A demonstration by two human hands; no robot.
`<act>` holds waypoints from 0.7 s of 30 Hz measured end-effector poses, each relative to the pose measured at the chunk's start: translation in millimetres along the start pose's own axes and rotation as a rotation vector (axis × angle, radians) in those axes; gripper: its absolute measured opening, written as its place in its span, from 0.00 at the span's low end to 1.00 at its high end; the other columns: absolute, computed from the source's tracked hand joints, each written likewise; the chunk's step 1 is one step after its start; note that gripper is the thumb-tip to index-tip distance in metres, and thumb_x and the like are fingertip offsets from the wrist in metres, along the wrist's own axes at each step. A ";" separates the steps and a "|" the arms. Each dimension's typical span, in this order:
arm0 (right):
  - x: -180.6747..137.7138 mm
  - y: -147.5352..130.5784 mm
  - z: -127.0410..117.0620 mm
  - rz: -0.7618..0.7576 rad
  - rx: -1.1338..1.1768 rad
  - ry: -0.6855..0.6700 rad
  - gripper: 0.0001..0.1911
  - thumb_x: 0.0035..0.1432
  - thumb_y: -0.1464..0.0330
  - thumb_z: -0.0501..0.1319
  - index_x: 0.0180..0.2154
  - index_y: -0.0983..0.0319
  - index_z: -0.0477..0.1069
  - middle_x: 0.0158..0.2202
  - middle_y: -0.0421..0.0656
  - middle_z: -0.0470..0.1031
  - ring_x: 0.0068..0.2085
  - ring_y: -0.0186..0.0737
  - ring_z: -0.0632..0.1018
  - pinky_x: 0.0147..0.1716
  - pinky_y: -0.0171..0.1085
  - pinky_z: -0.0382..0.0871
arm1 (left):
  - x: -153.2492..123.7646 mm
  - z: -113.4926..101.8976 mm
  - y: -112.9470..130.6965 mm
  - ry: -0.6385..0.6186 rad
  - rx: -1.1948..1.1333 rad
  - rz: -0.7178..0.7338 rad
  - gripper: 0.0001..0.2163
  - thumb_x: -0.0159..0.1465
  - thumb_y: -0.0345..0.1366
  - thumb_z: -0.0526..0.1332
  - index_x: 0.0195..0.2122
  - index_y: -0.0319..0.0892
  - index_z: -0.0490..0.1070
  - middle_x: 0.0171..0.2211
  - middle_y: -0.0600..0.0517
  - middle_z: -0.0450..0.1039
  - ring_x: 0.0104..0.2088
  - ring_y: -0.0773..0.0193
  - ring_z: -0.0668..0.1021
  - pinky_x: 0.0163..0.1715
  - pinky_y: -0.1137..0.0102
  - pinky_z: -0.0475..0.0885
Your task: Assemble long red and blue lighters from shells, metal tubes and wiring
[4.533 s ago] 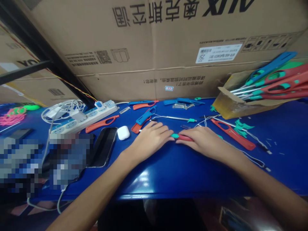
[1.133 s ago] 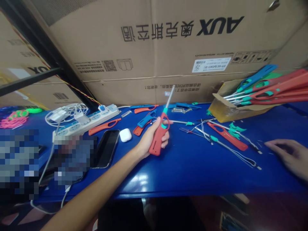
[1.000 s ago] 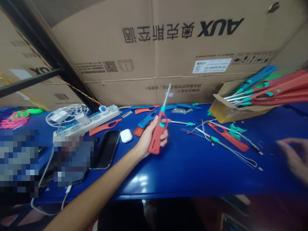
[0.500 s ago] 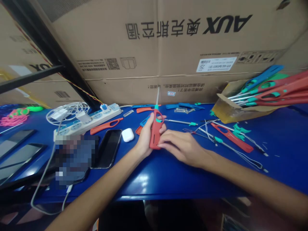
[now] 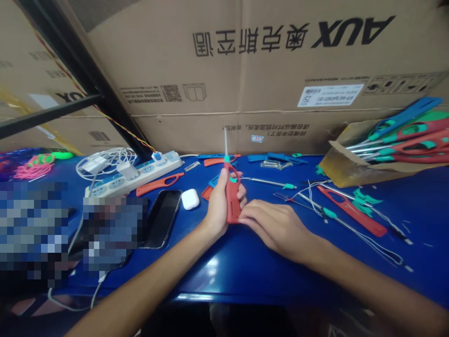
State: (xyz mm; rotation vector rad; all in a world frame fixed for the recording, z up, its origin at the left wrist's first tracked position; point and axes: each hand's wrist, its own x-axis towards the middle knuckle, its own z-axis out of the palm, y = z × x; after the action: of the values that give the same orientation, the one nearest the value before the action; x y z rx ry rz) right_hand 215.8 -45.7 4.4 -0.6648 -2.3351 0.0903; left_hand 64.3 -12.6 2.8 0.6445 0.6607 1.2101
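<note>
My left hand (image 5: 218,206) grips a red long-nosed lighter (image 5: 232,194) upright over the blue table (image 5: 266,262). Its metal tube points up and a teal trigger sits near the top of the handle. My right hand (image 5: 277,224) rests beside it, fingertips touching the bottom end of the red handle. Just behind lie loose lighter parts: a blue handle shell (image 5: 213,180), a metal tube with a teal collar (image 5: 270,182) and a red handle shell (image 5: 352,210).
A cardboard tray (image 5: 351,164) at the right holds several finished lighters. A white power strip (image 5: 136,173) with cables, a black phone (image 5: 162,217) and a white earbud case (image 5: 190,199) lie to the left. Big cardboard boxes (image 5: 245,70) wall off the back.
My right hand came back from the far right and now touches the base of the lighter. My left hand has turned the lighter from tilted to upright.
</note>
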 end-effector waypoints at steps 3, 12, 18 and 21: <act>-1.1 -1.3 -0.1 0.014 0.015 0.021 0.10 0.72 0.70 0.53 0.41 0.64 0.72 0.37 0.46 0.79 0.38 0.37 0.79 0.39 0.36 0.74 | -0.2 0.2 0.7 0.006 0.023 0.010 0.20 0.71 0.55 0.50 0.41 0.42 0.68 0.19 0.57 0.62 0.16 0.69 0.67 0.17 0.77 0.64; -3.3 -1.4 -0.5 0.049 0.026 0.020 0.08 0.71 0.70 0.54 0.40 0.64 0.72 0.36 0.44 0.79 0.37 0.36 0.79 0.37 0.34 0.72 | -2.2 0.4 -4.6 0.040 0.077 0.092 0.20 0.70 0.56 0.53 0.42 0.42 0.69 0.19 0.57 0.63 0.18 0.69 0.67 0.19 0.77 0.65; -4.3 -2.6 1.4 0.074 0.076 0.052 0.07 0.70 0.70 0.56 0.40 0.64 0.72 0.36 0.44 0.80 0.36 0.35 0.80 0.37 0.34 0.72 | -2.2 0.3 -3.8 0.028 0.073 0.096 0.20 0.71 0.56 0.50 0.42 0.43 0.68 0.19 0.57 0.63 0.17 0.69 0.67 0.19 0.76 0.65; -4.7 -3.2 3.3 0.081 0.083 0.065 0.08 0.70 0.70 0.56 0.39 0.64 0.73 0.36 0.44 0.80 0.36 0.35 0.80 0.36 0.33 0.72 | -2.1 0.2 -2.9 0.024 0.065 0.090 0.20 0.71 0.56 0.50 0.41 0.43 0.68 0.19 0.58 0.62 0.17 0.69 0.67 0.18 0.76 0.64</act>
State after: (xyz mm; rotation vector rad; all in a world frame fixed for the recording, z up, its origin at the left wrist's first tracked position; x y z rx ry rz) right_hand 215.3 -50.4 -0.1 -0.7103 -2.2299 0.1980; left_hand 65.8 -15.4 1.0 0.7216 0.6998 1.2852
